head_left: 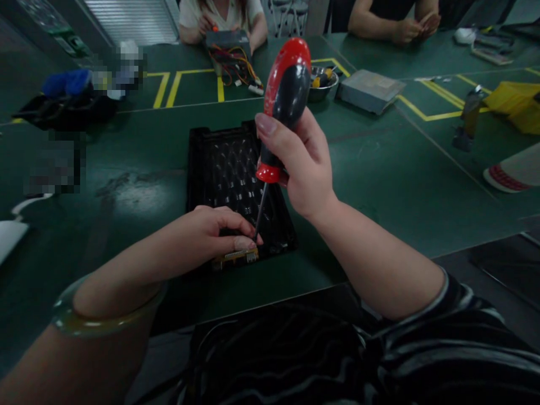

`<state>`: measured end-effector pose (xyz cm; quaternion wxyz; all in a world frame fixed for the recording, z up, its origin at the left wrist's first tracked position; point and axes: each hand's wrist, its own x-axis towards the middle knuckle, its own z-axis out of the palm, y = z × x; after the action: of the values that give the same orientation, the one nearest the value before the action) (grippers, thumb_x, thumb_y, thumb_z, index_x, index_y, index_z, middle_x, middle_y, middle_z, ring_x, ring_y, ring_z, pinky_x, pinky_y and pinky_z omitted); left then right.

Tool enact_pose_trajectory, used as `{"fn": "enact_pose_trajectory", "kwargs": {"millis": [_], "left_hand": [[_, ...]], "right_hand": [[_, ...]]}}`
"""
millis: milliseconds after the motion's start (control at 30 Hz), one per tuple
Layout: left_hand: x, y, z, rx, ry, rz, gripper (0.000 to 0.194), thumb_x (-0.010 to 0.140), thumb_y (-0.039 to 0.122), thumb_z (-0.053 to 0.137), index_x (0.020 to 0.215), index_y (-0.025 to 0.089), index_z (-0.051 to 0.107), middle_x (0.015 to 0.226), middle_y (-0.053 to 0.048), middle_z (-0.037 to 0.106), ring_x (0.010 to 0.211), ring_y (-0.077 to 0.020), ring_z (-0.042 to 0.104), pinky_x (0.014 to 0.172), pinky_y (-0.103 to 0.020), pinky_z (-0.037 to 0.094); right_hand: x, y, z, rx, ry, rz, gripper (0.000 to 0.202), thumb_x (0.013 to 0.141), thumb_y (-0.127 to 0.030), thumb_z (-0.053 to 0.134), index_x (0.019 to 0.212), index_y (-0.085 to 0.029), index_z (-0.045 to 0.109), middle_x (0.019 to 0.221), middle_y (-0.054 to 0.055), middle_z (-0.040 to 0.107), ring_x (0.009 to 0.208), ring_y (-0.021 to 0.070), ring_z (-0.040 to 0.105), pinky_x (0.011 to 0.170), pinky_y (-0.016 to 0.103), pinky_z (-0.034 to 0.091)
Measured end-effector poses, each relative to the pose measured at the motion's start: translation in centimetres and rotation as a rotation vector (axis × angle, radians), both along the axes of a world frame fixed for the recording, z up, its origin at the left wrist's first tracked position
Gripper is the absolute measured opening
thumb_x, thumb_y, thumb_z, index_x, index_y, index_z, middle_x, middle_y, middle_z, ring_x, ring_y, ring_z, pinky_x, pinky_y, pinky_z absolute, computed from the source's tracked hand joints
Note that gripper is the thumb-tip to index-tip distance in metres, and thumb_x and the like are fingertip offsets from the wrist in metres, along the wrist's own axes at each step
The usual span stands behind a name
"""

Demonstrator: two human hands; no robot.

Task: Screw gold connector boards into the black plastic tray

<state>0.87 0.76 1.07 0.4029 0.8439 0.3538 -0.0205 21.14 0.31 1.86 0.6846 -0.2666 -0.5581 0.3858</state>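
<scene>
My right hand is wrapped round the red and black handle of a screwdriver. The screwdriver's thin shaft slants down, its lower end by the fingertips of my left hand. Under those closed fingers is a small yellowish circuit board with a connector strip along its edge, gripped at the near side of a black plastic tray-like panel. Rows of raised shapes cover the panel, which lies flat on the green table. My left fingers hide the screwdriver tip and part of the board.
Across the table, a person's hands hold a grey box with coloured cables; another person's hands are at the right. A metal bowl, a grey box, a yellow bag and a black tray with blue items stand around.
</scene>
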Motion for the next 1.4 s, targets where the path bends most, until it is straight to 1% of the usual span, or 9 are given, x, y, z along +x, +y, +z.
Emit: {"fn": "enact_pose_trajectory", "kwargs": {"millis": [100,267,433,700,867,1000,1133,1267,1400], "left_hand": [[0.1,-0.1,0.0,-0.051,0.004,0.033,0.030,0.093,0.051,0.066,0.103,0.026,0.080,0.101,0.000,0.079,0.088,-0.0175,0.073,0.083,-0.026,0.057],[0.4,-0.2,0.2,-0.059,0.001,0.053,0.030,0.094,0.049,0.065,0.105,0.024,0.076,0.096,0.000,0.079,0.084,-0.0160,0.072,0.078,-0.025,0.056],[0.5,-0.5,0.1,-0.040,0.028,0.053,0.032,0.094,0.050,0.062,0.101,0.022,0.076,0.092,-0.001,0.077,0.080,-0.0166,0.070,0.075,-0.027,0.055],[0.8,-0.4,-0.1,0.120,0.064,0.016,0.031,0.091,0.052,0.062,0.098,0.027,0.079,0.112,-0.003,0.071,0.115,-0.0258,0.060,0.103,-0.038,0.044],[0.8,-0.4,-0.2,0.114,0.115,0.014,0.031,0.092,0.054,0.061,0.098,0.030,0.080,0.113,-0.001,0.070,0.115,-0.0250,0.057,0.104,-0.037,0.039],[1.0,-0.5,-0.1,0.141,0.153,0.043,0.035,0.091,0.058,0.059,0.095,0.030,0.080,0.111,-0.001,0.070,0.116,-0.0273,0.054,0.108,-0.043,0.032],[1.4,-0.7,-0.1,0.160,0.177,0.061,0.036,0.088,0.057,0.058,0.094,0.028,0.078,0.110,-0.002,0.069,0.115,-0.0287,0.053,0.108,-0.046,0.029],[1.5,-0.8,0.0,0.177,0.177,0.077,0.033,0.087,0.054,0.058,0.093,0.027,0.076,0.109,-0.002,0.068,0.115,-0.0290,0.053,0.106,-0.048,0.028],[1.5,-1.0,0.4,0.171,0.168,0.060,0.031,0.091,0.049,0.053,0.098,0.030,0.076,0.116,-0.001,0.067,0.118,-0.0281,0.052,0.106,-0.048,0.030]], "right_hand": [[0.1,-0.2,0.4,0.017,0.003,-0.009,0.014,0.092,-0.028,0.067,0.086,-0.024,0.055,0.078,-0.005,0.045,0.075,0.0111,0.047,0.077,0.024,0.049],[0.3,-0.4,0.8,-0.014,-0.094,-0.088,0.016,0.093,-0.036,0.064,0.088,-0.025,0.054,0.088,-0.002,0.053,0.088,0.0134,0.055,0.085,0.025,0.051],[0.2,-0.4,0.6,-0.015,-0.085,-0.088,0.012,0.094,-0.034,0.062,0.090,-0.026,0.055,0.087,-0.003,0.051,0.085,0.0128,0.055,0.081,0.025,0.053],[0.3,-0.1,0.5,-0.019,-0.093,-0.094,0.016,0.093,-0.037,0.065,0.090,-0.024,0.056,0.084,-0.003,0.050,0.078,0.0110,0.052,0.072,0.023,0.052],[0.3,0.4,0.0,0.101,-0.031,-0.044,0.010,0.094,-0.031,0.065,0.090,-0.025,0.057,0.083,-0.004,0.049,0.075,0.0101,0.052,0.072,0.024,0.052],[0.2,0.0,0.3,0.016,-0.030,-0.039,0.019,0.094,-0.039,0.067,0.090,-0.024,0.055,0.081,-0.004,0.046,0.068,0.0104,0.048,0.070,0.025,0.050],[0.3,-0.1,0.3,-0.016,-0.083,-0.061,0.015,0.094,-0.039,0.064,0.093,-0.026,0.056,0.083,-0.004,0.048,0.073,0.0110,0.053,0.072,0.025,0.051],[0.3,0.1,-0.2,0.081,-0.154,-0.060,0.018,0.092,-0.044,0.066,0.094,-0.029,0.057,0.074,-0.005,0.050,0.080,0.0137,0.060,0.076,0.027,0.054],[-0.1,-0.6,-0.2,0.024,-0.173,-0.045,0.013,0.093,-0.041,0.066,0.096,-0.031,0.058,0.072,-0.006,0.053,0.064,0.0150,0.055,0.065,0.030,0.051]]}}
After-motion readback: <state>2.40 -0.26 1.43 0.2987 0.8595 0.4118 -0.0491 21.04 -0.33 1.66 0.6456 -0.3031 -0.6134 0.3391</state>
